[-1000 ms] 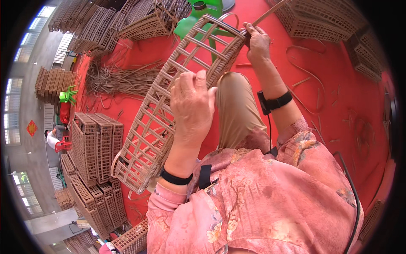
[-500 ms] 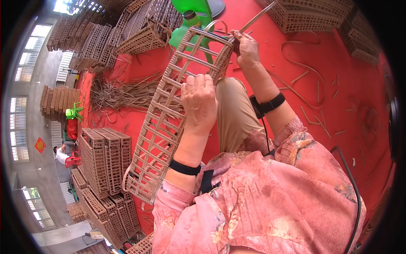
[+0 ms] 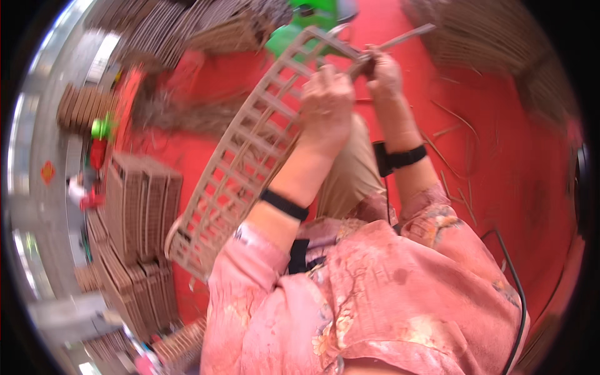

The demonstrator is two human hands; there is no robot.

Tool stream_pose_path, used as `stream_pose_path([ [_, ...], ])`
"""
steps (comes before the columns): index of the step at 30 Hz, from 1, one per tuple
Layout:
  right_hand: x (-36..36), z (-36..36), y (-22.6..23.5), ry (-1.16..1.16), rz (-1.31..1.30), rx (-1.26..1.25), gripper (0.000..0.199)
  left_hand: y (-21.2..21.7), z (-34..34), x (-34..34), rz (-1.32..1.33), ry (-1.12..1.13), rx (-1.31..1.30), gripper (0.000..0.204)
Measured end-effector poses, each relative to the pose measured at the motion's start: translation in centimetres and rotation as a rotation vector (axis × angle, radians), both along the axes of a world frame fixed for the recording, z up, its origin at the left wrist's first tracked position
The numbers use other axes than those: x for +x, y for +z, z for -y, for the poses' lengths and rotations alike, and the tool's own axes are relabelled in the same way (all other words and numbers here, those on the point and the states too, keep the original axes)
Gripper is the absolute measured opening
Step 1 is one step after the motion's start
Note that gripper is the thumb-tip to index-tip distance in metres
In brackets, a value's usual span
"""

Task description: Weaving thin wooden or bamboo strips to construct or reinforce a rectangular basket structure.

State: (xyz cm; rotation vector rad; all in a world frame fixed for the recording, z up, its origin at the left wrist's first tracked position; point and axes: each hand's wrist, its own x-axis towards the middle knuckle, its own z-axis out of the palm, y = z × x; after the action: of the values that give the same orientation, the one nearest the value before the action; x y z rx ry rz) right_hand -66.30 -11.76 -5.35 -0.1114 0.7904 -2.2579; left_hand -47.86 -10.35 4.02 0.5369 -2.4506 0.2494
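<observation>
A long woven lattice frame is held slanted across the lap, its upper end raised toward the green stool. That upper end is gripped by the closed left hand; just beside it a thin cane strip is pinched by the right hand. Weaving at the frame's top edge is judged in hand; threading the strip calls for a steady frame.

A single head-worn fisheye camera looks steeply down, close above the left hand and right hand, with the red floor beyond them.
</observation>
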Motion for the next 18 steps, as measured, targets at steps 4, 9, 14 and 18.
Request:
stream_pose_path([
  [4,-4.1,0.8,-3.8,0.203,0.065,-0.133,0.004,-0.7,-0.3,0.3,-0.061,-0.033,0.037,0.008],
  [9,-9.3,1.9,-6.6,0.408,-0.026,-0.165,0.01,-0.4,-4.6,5.1,-0.136,0.023,0.065,0.013],
  [14,-7.9,-2.7,-3.8,0.254,-0.178,0.091,0.022,-1.9,-9.6,18.5,0.108,-0.136,0.613,0.012],
  [18,1.8,-5.5,3.8,-0.224,-0.809,0.312,0.025,-2.4,-13.4,31.0,-0.058,-0.011,0.655,0.011],
])
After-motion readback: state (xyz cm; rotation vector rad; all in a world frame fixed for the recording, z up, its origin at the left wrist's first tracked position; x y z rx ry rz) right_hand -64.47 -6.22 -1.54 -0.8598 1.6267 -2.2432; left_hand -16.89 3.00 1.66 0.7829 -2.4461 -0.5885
